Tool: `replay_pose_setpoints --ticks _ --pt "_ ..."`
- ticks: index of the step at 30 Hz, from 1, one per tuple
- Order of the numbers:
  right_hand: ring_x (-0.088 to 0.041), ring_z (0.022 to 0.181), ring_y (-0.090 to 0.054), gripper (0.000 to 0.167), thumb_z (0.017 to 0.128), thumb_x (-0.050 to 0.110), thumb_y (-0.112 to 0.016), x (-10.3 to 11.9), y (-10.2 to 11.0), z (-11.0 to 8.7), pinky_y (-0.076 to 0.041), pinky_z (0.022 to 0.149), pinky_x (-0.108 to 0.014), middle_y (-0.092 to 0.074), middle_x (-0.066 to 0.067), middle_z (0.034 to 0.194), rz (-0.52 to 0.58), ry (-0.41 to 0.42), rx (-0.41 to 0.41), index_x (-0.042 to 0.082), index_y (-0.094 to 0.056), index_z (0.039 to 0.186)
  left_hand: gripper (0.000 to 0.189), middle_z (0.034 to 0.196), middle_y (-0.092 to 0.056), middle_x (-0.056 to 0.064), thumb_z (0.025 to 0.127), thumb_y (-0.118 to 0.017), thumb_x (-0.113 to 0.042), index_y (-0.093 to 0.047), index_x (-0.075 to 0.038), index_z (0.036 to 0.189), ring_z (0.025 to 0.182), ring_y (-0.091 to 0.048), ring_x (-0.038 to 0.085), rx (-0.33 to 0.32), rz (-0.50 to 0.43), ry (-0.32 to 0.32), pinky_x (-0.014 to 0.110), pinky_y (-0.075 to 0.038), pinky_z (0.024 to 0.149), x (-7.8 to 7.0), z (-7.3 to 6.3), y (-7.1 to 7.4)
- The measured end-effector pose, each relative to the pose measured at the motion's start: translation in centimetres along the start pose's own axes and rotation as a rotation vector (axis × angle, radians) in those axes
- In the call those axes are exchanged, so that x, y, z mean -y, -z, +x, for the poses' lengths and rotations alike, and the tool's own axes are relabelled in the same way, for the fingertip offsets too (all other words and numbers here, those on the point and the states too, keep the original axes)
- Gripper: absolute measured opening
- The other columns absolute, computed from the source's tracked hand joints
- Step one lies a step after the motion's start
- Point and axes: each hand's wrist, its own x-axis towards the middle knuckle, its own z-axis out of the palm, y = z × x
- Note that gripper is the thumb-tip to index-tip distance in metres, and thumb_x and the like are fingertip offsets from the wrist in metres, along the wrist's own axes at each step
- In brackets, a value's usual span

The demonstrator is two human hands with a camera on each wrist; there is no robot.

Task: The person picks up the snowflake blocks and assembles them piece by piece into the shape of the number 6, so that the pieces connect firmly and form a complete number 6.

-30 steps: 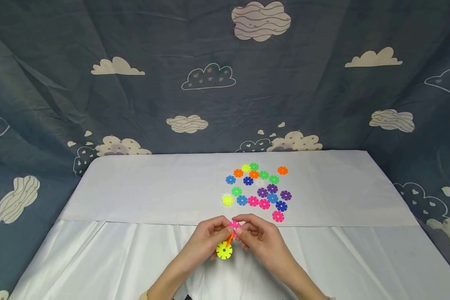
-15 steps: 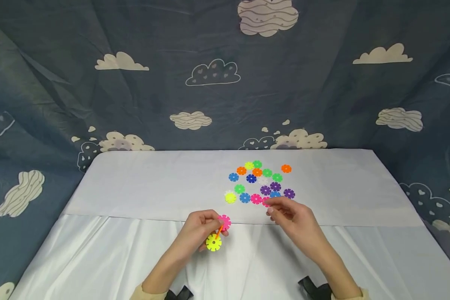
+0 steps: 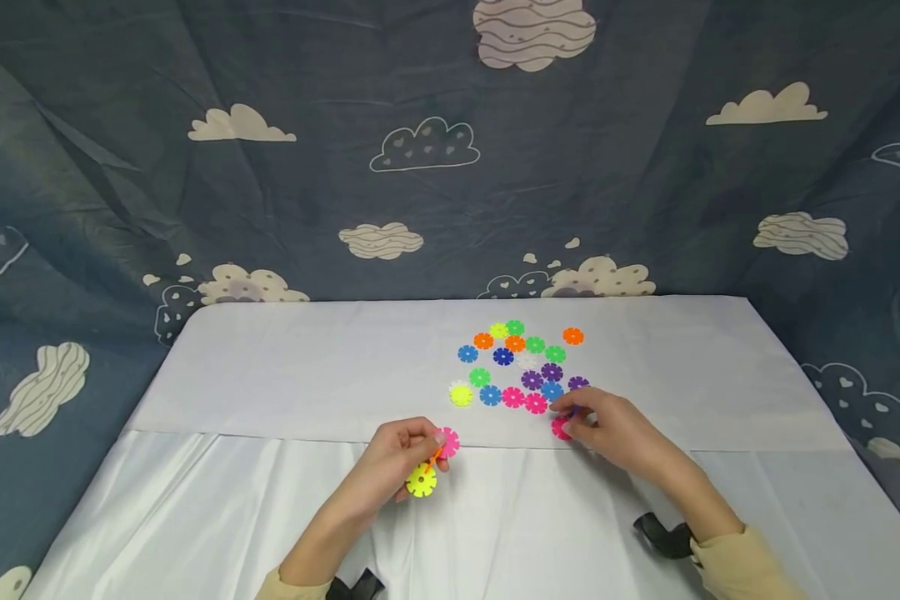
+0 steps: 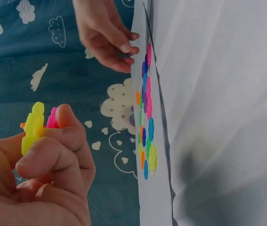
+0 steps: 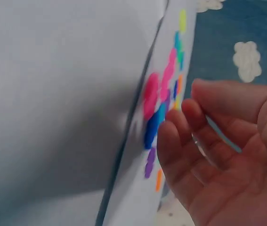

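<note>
My left hand (image 3: 393, 458) pinches a small chain of slotted plastic snowflake discs: a pink disc (image 3: 450, 442) at the fingertips, an orange one (image 3: 435, 457) seen edge-on, and a yellow disc (image 3: 421, 481) below. The left wrist view shows the yellow disc side-on between thumb and fingers. My right hand (image 3: 621, 429) hovers over the near right side of the loose discs, thumb and fingers apart with nothing between them. Close to its fingertips lie a dark blue disc (image 5: 153, 132), mostly hidden in the head view, and a pink disc (image 3: 560, 427).
Several loose discs in orange, green, blue, purple (image 3: 532, 380), pink and yellow (image 3: 461, 395) lie flat on the white table (image 3: 307, 375), right of centre. A fold line crosses the white cloth in front of them. A dark cloud-patterned curtain (image 3: 307, 208) hangs behind.
My right hand has left the joined discs and moved right to the loose discs by the dark blue one. My left hand has shifted slightly left, still holding the chain.
</note>
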Motion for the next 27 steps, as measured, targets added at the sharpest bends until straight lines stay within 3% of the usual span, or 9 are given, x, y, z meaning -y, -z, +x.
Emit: replay_pose_setpoints --ticks 4,12,21,27 --pt "-0.02 0.095 -0.058 0.031 0.087 0.004 -0.07 -1.1 0.3 0.4 -0.055 0.077 -0.029 -0.064 -0.003 0.109 0.025 0.02 0.035 0.009 -0.068 0.118 0.02 0.082 -0.066 0.019 0.099 -0.056 -0.017 -0.061 0.001 0.091 0.047 -0.04 0.011 0.007 -0.011 0.001 0.02 -0.024 0.037 0.1 0.1 0.1" --pt "-0.017 0.087 -0.051 0.036 0.084 0.004 -0.074 -2.2 -0.1 0.8 -0.05 0.07 -0.024 -0.058 0.001 0.097 0.003 0.021 0.114 0.014 -0.068 0.119 0.019 0.08 -0.064 0.019 0.099 -0.056 -0.016 -0.06 0.001 0.093 0.047 -0.04 0.011 0.015 -0.053 0.015 0.02 -0.027 0.039 0.2 0.2 0.4" --pt "-0.018 0.082 -0.05 0.034 0.08 0.0 -0.077 -2.4 -0.4 1.1 -0.047 0.065 -0.023 -0.053 -0.001 0.087 0.017 0.029 0.106 0.011 -0.063 0.109 0.019 0.081 -0.064 0.02 0.1 -0.055 -0.016 -0.06 0.001 0.094 0.048 -0.042 0.011 0.031 -0.068 0.0 0.02 -0.027 0.039 0.2 0.3 0.3" --pt "-0.02 0.082 -0.053 0.027 0.083 -0.005 -0.071 -3.2 -0.4 1.4 -0.05 0.068 -0.023 -0.057 -0.001 0.086 0.082 0.046 0.095 0.012 -0.064 0.102 0.02 0.079 -0.064 0.014 0.1 -0.054 -0.016 -0.061 0.002 0.095 0.048 -0.041 0.011 0.045 -0.111 0.001 0.022 -0.023 0.04 0.1 0.2 0.3"
